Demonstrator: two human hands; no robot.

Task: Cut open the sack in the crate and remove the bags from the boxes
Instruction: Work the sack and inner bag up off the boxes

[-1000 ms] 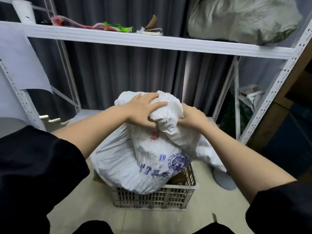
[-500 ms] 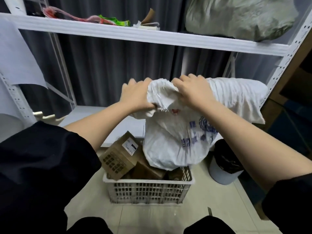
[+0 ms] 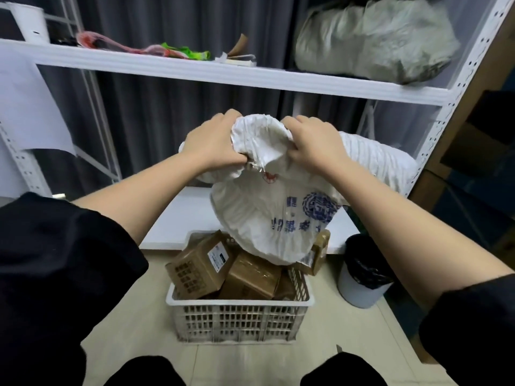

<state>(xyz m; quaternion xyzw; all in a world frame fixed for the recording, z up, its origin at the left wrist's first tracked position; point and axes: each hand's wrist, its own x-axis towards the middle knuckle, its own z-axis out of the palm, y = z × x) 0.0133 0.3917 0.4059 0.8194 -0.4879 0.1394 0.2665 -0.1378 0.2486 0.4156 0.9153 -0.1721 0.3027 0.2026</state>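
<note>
A white woven sack (image 3: 267, 218) with blue and red print hangs upside down above a white plastic crate (image 3: 239, 316) on the floor. My left hand (image 3: 214, 143) and my right hand (image 3: 312, 146) both grip its bunched end at chest height. The sack's lower opening touches the brown cardboard boxes (image 3: 200, 266) that lie in the crate. One box (image 3: 317, 254) pokes out from under the sack at the crate's right rim. Whether more boxes remain inside the sack is hidden.
A white metal rack surrounds the spot, with an upper shelf (image 3: 223, 71) holding small items and a grey bundle (image 3: 373, 37). A low white shelf (image 3: 178, 218) sits behind the crate. A bin with a black liner (image 3: 362, 271) stands right of the crate.
The sack has been lifted off the crate and turned up by both hands. Cardboard boxes have come out of it and now lie in the crate.
</note>
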